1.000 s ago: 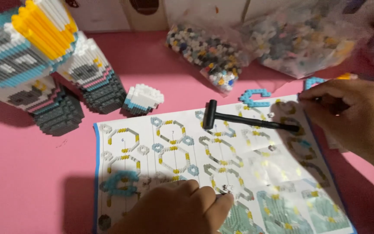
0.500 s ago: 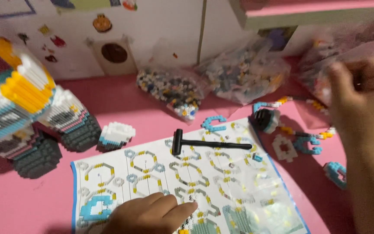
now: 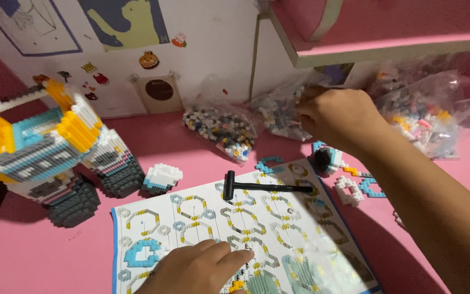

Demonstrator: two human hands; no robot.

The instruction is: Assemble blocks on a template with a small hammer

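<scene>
— What's nearest?

— The left hand (image 3: 199,267), lying palm down on the near part of the sheet (image 3: 191,218), fingers (image 3: 235,257) loosely curled and flat, gripping nothing. One fingertip touches a printed diagram near the sheet's middle.

— And the sheet itself?

— A blue-edged page of brick diagrams, flat on the pink tabletop (image 3: 39,256). A small black hammer (image 3: 262,187) lies across its far edge.

— Anything beside it?

— Left of the sheet stands a big block model (image 3: 44,147) in yellow, blue, grey and white, with a small white block piece (image 3: 161,178) just off the sheet's far left corner. Right of the sheet sit a few loose sub-assemblies (image 3: 349,185), white and blue.

— Where's the right hand?

— The right hand (image 3: 335,117) is beyond the sheet's far right corner, reaching into a clear bag (image 3: 278,111) of tiny bricks. Its fingers are bent down at the bag; whether they pinch a brick, I cannot tell.

— Further back?

— Another bag (image 3: 221,128) left of that one, a third bag (image 3: 425,117) to the right, then a white wall (image 3: 208,38) with stickers.
</scene>
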